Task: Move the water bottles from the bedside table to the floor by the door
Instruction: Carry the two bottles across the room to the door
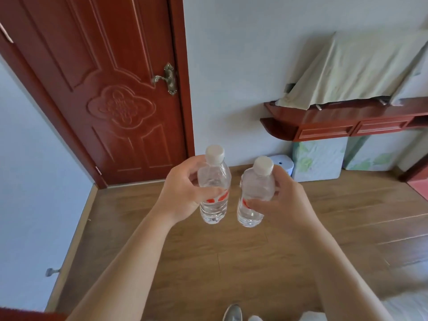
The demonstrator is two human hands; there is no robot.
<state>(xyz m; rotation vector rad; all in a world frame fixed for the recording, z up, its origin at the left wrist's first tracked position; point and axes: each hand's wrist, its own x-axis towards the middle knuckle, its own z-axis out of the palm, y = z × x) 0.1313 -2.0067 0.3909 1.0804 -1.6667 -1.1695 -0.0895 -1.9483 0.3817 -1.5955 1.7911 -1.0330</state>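
I carry two clear water bottles with white caps and red-marked labels, both upright in the air above the wooden floor (208,251). My left hand (183,191) grips the left bottle (214,181) around its middle. The right bottle (256,188) is held the same way by my right hand (282,202). A small gap separates the two bottles. The red-brown door (111,89) stands closed straight ahead at the upper left, its base meeting the floor a little beyond the bottles.
A brass handle (168,78) sits on the door's right side. A red-brown wall shelf (335,121) with a cloth-covered object is at the right, with wrapped boxes (317,161) and a small blue bin (283,164) under it. A doorstop (49,272) sticks out of the left wall.
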